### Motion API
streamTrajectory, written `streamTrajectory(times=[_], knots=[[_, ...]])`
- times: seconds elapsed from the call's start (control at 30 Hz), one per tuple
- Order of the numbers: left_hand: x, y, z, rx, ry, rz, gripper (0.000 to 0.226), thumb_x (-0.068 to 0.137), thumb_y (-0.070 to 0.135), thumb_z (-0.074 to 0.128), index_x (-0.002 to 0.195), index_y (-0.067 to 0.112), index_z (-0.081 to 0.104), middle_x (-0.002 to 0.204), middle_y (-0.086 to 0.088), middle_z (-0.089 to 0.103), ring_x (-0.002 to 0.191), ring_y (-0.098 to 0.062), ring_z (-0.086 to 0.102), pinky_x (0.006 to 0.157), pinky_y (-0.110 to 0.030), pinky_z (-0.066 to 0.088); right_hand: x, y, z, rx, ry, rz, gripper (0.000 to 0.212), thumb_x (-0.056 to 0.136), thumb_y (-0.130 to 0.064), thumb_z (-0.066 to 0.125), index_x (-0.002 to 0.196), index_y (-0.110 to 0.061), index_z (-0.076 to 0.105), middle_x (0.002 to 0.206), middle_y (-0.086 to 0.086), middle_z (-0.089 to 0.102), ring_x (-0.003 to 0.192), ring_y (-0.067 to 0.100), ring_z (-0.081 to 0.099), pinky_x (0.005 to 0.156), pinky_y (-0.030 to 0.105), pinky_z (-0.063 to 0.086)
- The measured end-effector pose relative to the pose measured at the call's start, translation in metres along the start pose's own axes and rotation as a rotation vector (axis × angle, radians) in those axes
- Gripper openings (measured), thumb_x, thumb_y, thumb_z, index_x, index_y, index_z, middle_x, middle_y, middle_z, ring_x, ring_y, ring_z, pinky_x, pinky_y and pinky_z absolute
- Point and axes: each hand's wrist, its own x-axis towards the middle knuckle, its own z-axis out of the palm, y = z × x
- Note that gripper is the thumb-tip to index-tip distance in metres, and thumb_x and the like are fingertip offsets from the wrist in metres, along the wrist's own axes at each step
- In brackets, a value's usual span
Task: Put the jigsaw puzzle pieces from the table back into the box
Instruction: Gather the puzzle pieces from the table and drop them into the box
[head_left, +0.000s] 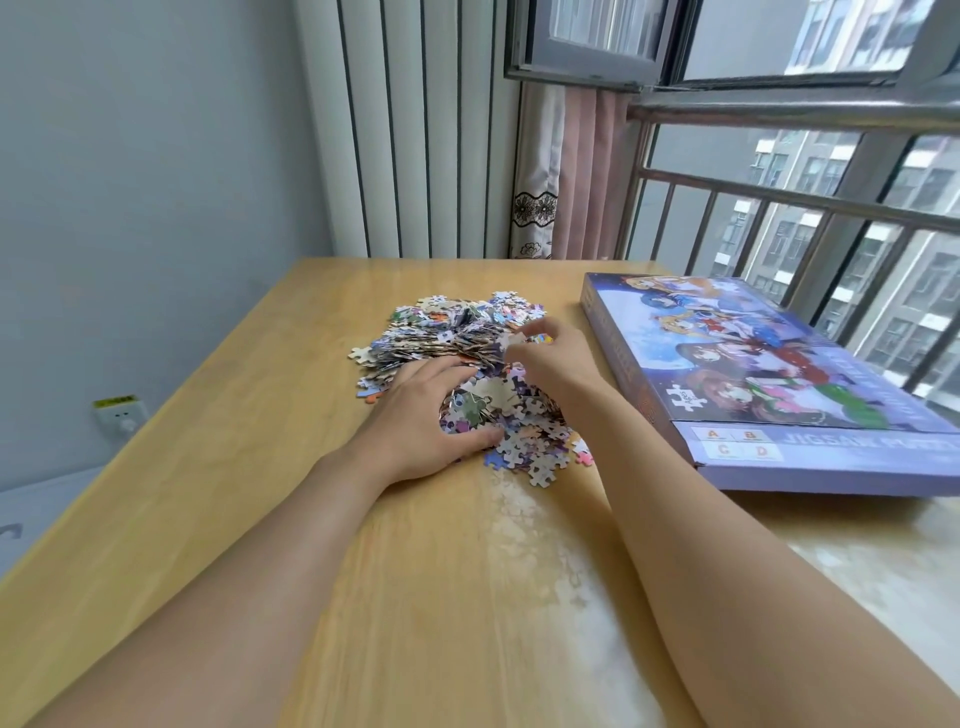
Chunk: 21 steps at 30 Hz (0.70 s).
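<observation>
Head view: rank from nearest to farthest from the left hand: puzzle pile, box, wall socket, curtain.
1. Puzzle pile: under the left hand, touching.
2. Box: right, past the right hand.
3. Wall socket: far left, below table level.
4. Curtain: behind the table, by the window.

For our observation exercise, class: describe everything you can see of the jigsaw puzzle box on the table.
The jigsaw puzzle box is a wide, flat cardboard-looking carton, purple-blue, with cartoon characters printed on top, a white puzzle-piece badge, the words JIGSAW PUZZLE and squares lettered A, B, C, D near its close end. It looks closed and lies flat on the wooden table, at the window side, to the right of the pile of pieces. Neither hand touches it; the right hand is the nearer one.
</observation>
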Motion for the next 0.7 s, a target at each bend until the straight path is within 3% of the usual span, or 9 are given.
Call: streamTrajectory(times=[0.17,0.27,0.4,0.47,0.53,0.7], knots=[[0.0,0.0,-0.001,-0.004,-0.022,-0.005,0.092,0.07,0.079,0.064,0.149,0.038,0.041,0.158,0.019,0.031,0.149,-0.015,0.018,0.122,-0.04,0.02,-0.001,0.005,0.003,0.013,0.0,-0.041,0.028,0.08,-0.017,0.079,0.104,-0.011,0.064,0.073,0.002,0.067,0.052,0.008,0.053,0.056,0.026,0.044],[0.0,0.0,-0.002,-0.02,-0.028,-0.014,0.096,0.067,0.082,0.062,0.149,0.037,0.04,0.159,0.016,0.029,0.149,-0.015,0.019,0.122,-0.041,0.021,-0.002,0.006,0.0,0.049,0.031,-0.052,0.034,0.081,-0.011,0.08,0.11,-0.012,0.062,0.078,0.001,0.065,0.051,0.005,0.054,0.05,0.022,0.044],[-0.001,0.0,-0.002,-0.047,-0.021,-0.022,0.108,0.058,0.093,0.052,0.149,0.037,0.039,0.158,0.014,0.03,0.149,-0.015,0.021,0.122,-0.044,0.024,-0.005,0.003,-0.005,0.062,0.002,-0.061,0.063,0.08,-0.01,0.082,0.134,-0.024,0.053,0.099,-0.001,0.056,0.078,0.013,0.059,0.065,0.023,0.051],[-0.002,0.001,-0.004,-0.06,-0.012,-0.017,0.109,0.058,0.093,0.051,0.15,0.036,0.039,0.157,0.013,0.031,0.148,-0.013,0.023,0.121,-0.042,0.025,-0.005,0.001,-0.008,0.042,-0.029,-0.043,0.072,0.079,-0.009,0.083,0.141,-0.021,0.049,0.112,0.003,0.055,0.086,0.015,0.06,0.061,0.019,0.049],[-0.004,0.004,-0.006,-0.069,0.003,-0.01,0.108,0.058,0.09,0.052,0.149,0.034,0.041,0.156,0.012,0.032,0.146,-0.012,0.024,0.121,-0.04,0.024,-0.005,-0.002,-0.012,0.026,-0.072,-0.013,0.072,0.076,-0.008,0.085,0.139,-0.017,0.052,0.117,0.008,0.056,0.088,0.017,0.061,0.06,0.021,0.047],[-0.004,0.009,-0.007,-0.069,0.019,0.008,0.094,0.062,0.085,0.058,0.144,0.041,0.046,0.153,0.013,0.035,0.144,-0.014,0.025,0.119,-0.04,0.026,0.001,-0.009,-0.021,-0.08,-0.218,0.031,0.067,0.069,-0.012,0.088,0.131,-0.011,0.062,0.113,0.013,0.068,0.101,0.027,0.068,0.089,0.041,0.057]])
